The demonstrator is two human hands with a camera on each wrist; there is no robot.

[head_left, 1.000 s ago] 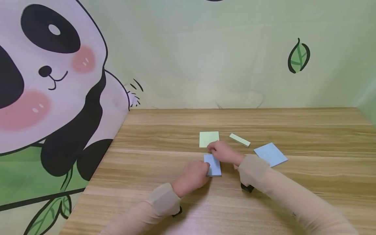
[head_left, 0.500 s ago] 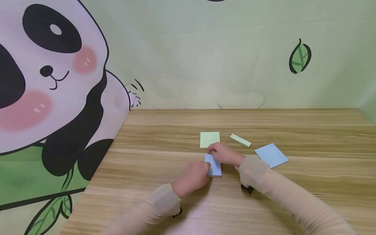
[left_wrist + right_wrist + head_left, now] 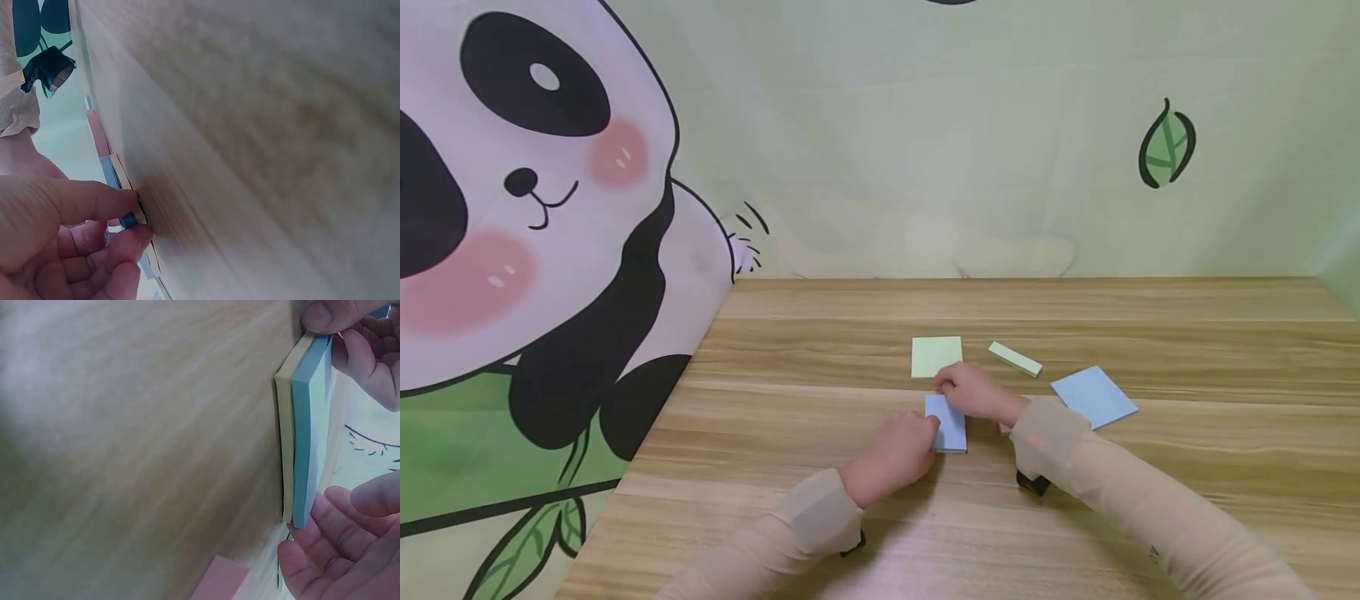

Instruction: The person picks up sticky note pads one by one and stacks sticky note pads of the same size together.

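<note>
the left hand (image 3: 891,454) pinches the near left corner of a blue pad (image 3: 949,423) that lies flat on the desk (image 3: 820,350); in the left wrist view the thumb and a finger (image 3: 81,203) close on the pad's edge. the right hand (image 3: 973,390) holds the pad's far end, fingers curled over it, so both grips are narrow and closed on the same pad. the right wrist view shows the pad (image 3: 307,431) edge-on, a blue block lying on a thinner tan layer, with fingertips at both ends.

the pad sits near the middle of the desk, just in front of a green pad (image 3: 936,356). a green strip (image 3: 1015,358) lies to the right of that, and a second blue pad (image 3: 1093,396) lies further right, apart from the hands. a pink sheet (image 3: 219,582) shows at the bottom of the right wrist view, cut off by the frame.

no brand or writing can be read on any pad. a small mark on the right sleeve (image 3: 1150,517) is too small to read. much of the held pad is hidden under the hands, and both wrist views are blurred over the wood. a panda cloth (image 3: 535,208) hangs at the left.
</note>
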